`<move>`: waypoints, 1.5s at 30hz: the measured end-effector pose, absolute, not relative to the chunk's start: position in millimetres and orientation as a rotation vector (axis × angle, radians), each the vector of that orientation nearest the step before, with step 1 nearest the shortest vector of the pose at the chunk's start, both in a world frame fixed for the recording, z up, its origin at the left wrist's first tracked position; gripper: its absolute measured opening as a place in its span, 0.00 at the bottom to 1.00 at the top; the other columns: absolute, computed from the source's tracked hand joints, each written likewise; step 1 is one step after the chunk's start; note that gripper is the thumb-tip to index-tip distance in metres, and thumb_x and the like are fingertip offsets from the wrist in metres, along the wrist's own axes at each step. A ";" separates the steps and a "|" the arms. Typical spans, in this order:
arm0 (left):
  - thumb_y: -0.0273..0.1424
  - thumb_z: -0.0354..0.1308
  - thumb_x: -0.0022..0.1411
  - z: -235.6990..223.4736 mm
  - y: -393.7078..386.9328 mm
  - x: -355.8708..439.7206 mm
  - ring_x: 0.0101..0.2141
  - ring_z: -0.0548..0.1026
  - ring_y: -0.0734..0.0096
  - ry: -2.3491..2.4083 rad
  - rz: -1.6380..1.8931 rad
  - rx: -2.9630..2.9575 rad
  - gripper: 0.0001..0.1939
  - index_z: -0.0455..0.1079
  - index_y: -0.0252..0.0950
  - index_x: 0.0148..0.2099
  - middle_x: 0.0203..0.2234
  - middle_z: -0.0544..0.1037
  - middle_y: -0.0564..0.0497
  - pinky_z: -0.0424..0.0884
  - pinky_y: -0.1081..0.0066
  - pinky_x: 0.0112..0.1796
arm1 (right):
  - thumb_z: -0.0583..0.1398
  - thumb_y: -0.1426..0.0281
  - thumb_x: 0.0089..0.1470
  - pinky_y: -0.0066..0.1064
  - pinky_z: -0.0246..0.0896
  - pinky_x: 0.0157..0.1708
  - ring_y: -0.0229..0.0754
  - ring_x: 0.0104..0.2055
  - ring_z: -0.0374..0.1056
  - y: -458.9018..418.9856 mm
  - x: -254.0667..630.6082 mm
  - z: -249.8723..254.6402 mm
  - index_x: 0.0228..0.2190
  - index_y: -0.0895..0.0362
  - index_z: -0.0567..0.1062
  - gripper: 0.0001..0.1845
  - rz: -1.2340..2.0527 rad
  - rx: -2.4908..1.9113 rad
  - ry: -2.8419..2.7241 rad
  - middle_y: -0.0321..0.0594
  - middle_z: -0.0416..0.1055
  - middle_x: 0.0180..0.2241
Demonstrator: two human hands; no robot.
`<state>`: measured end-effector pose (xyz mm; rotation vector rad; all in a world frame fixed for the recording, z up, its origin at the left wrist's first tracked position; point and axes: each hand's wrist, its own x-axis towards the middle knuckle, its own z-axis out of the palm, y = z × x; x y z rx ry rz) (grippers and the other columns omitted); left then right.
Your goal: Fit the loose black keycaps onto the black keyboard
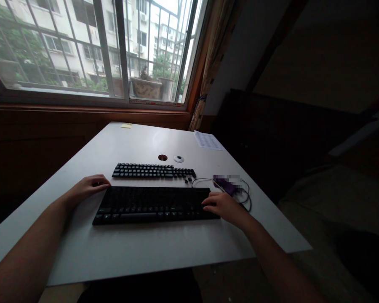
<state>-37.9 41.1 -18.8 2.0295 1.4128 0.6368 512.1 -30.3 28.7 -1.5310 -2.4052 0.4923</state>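
A black keyboard (151, 206) lies flat on the white table (145, 248), its lower rows carrying keys; the upper part is too dark to make out. At its far left corner my left hand (87, 188) has its fingertips and thumb drawn together, touching the edge. Over the keyboard's right end is my right hand (224, 206), fingers bent close together and tips down at the key area; anything pinched there is too small to make out. Just behind the keyboard, black keycaps (148, 170) are set out in rows. A few loose keycaps (188, 180) lie near their right end.
Right of the keyboard lie a purple item (225, 185), partly blurred out, and a dark cable (249, 195). Farther back are a round table hole (163, 158), a white round cover (178, 158), printed paper (207, 141) and a yellow note (126, 126). A barred window (91, 50) stands behind.
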 end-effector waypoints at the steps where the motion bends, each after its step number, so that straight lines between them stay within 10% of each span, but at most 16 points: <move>1: 0.57 0.59 0.58 -19.2 41.1 -38.1 0.41 0.77 0.58 1.414 0.639 2.030 0.26 0.81 0.40 0.37 0.38 0.80 0.46 0.72 0.67 0.44 | 0.65 0.68 0.56 0.32 0.67 0.39 0.41 0.37 0.75 -29.7 510.5 28.4 0.37 0.50 0.84 0.07 0.484 -1.541 -2.406 0.37 0.78 0.36; 37: 0.55 0.59 0.60 -20.0 41.9 -40.5 0.42 0.76 0.58 1.407 0.612 2.005 0.26 0.80 0.37 0.39 0.39 0.80 0.45 0.71 0.66 0.45 | 0.62 0.63 0.59 0.41 0.65 0.48 0.48 0.43 0.71 -29.0 513.8 13.8 0.37 0.50 0.83 0.10 0.378 -1.561 -2.230 0.41 0.73 0.38; 45: 0.56 0.59 0.59 -20.8 42.1 -39.3 0.41 0.77 0.58 1.403 0.636 1.998 0.25 0.80 0.38 0.38 0.38 0.80 0.46 0.72 0.68 0.44 | 0.63 0.56 0.54 0.54 0.60 0.59 0.56 0.58 0.61 -44.9 515.9 -51.2 0.56 0.46 0.71 0.28 0.163 -1.601 -1.746 0.45 0.61 0.53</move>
